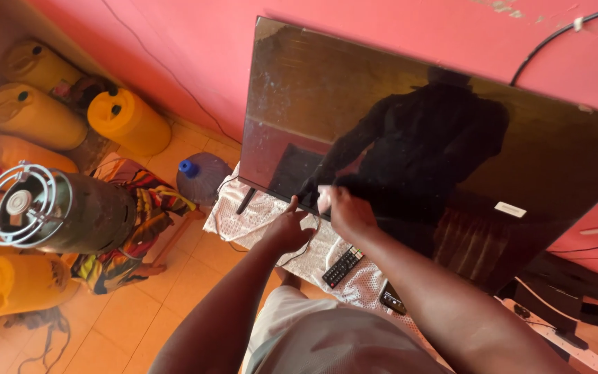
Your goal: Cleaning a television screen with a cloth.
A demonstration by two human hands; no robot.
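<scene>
A large flat television (354, 90) with a dark, dusty screen stands on a low table covered by a white lace cloth (233, 218). My left hand (286, 228) hovers above the cloth just under the screen's lower edge, fingers curled, nothing visible in it. My right hand (344, 211) is at the bottom edge of the screen, blurred, fingers together against the glass; whether it holds anything I cannot tell. A black remote control (340, 266) lies on the cloth below my right wrist. A thin cable (299, 255) loops across the cloth under my left hand.
Several yellow jerrycans (129, 121) lie along the left wall. A gas cylinder with a burner ring (49, 208) stands beside a patterned cloth (143, 208). A blue water bottle (202, 176) sits by the table. A white power strip (562, 339) lies at right, dark clothing (576, 277) behind it.
</scene>
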